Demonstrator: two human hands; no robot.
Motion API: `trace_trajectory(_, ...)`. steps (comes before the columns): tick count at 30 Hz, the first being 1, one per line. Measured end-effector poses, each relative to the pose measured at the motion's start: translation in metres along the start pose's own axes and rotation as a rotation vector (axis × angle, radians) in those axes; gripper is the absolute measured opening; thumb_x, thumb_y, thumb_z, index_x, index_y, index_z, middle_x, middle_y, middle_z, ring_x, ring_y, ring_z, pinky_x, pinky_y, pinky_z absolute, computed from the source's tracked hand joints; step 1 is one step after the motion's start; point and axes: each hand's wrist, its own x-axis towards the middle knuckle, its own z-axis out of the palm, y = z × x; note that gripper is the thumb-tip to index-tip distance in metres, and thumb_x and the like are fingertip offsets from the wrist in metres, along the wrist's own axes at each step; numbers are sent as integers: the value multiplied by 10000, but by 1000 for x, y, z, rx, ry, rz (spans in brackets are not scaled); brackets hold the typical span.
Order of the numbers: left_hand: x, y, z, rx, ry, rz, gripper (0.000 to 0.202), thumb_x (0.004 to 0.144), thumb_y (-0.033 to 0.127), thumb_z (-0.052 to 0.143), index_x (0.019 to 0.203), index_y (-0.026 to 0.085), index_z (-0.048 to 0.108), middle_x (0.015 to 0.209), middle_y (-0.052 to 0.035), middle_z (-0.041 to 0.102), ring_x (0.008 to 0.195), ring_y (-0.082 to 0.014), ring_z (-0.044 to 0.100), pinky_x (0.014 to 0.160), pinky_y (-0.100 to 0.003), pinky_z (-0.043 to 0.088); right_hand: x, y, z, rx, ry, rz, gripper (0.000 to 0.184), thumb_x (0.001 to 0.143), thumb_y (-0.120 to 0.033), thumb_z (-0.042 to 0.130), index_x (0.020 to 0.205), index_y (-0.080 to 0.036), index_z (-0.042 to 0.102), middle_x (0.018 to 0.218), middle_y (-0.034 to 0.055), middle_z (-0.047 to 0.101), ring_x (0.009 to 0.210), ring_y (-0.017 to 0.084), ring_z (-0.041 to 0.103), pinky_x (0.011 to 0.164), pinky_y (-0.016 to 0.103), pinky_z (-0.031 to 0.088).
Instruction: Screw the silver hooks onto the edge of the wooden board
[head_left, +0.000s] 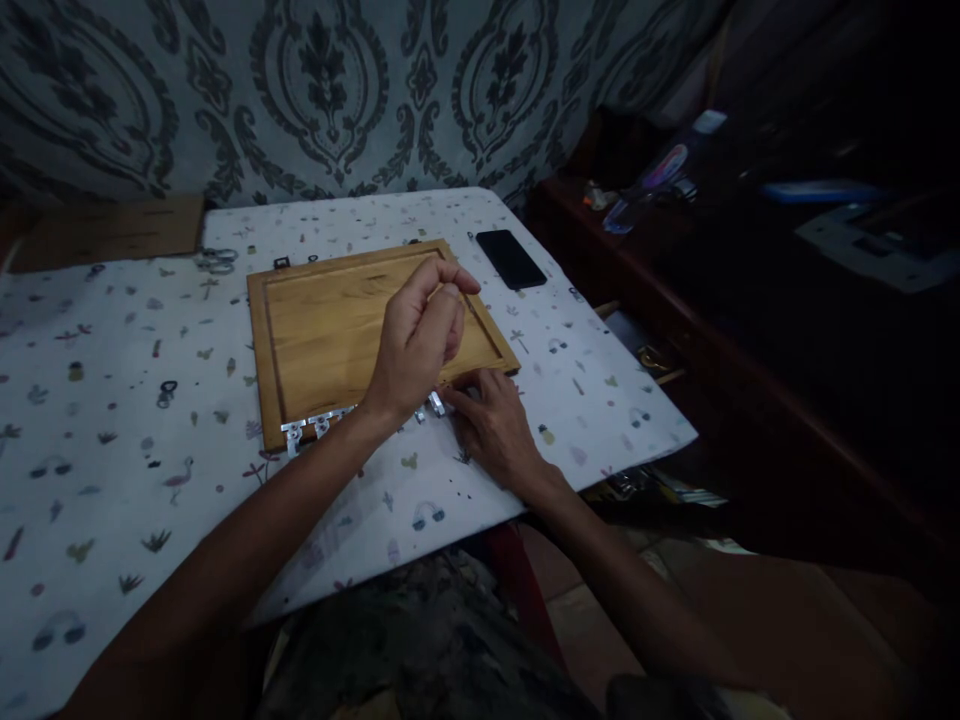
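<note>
Lying at the centre of the frame, the wooden panel (pixel 322 320) rested on the patterned tablecloth (pixel 135 400). The left hand (pixel 424 325), fingers curled inward, stood over the panel's right half; whether it gripped anything could not be told. The right hand (pixel 495 425), right of centre, had its bent fingertips at the panel's near edge, beside a small metal fitting (pixel 436 403); a pinch could not be confirmed. Further metal fittings (pixel 294 432) lined that edge toward the lower left.
</note>
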Motion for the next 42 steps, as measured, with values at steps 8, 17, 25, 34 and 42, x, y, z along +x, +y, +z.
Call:
trace_trajectory(8,3,0,1,22,-229,-64,105,955,309,493,914,225,541,507,94,279,421,-75,274,438,-220,242,1,-1,0,16,-1,17,407,894,-106,548,1233,-267,708,1057,115,626,987,279,488,812,420,398)
trace_trajectory(17,19,4,1,-21,-434,-217,148,822,182,439,910,201,556,471,110,248,391,-69,193,405,-198,171,0,0,0,11,-9,-1,400,879,-72,567,1214,-239,710,1066,111,615,998,269,487,839,401,393)
trace_trajectory(25,10,4,4,29,-421,-174,114,845,200,476,900,217,574,470,91,296,401,-78,238,413,-222,200,2,-1,1,7,32,2,369,896,-103,550,1187,-247,727,1040,117,615,979,276,481,825,411,401)
trace_trajectory(34,12,26,-10,38,-9,-41,103,917,262,482,832,225,526,479,87,262,391,-74,181,386,-223,153,0,-1,-4,8,-30,13,441,904,-94,544,1290,-265,670,1080,118,617,994,273,506,836,421,407)
trace_trajectory(42,10,11,-11,29,1,0,112,938,226,459,848,225,526,486,92,260,386,-63,196,395,-207,174,0,-2,-3,12,-23,23,433,919,-89,517,1282,-267,673,1064,116,618,981,268,507,832,419,414)
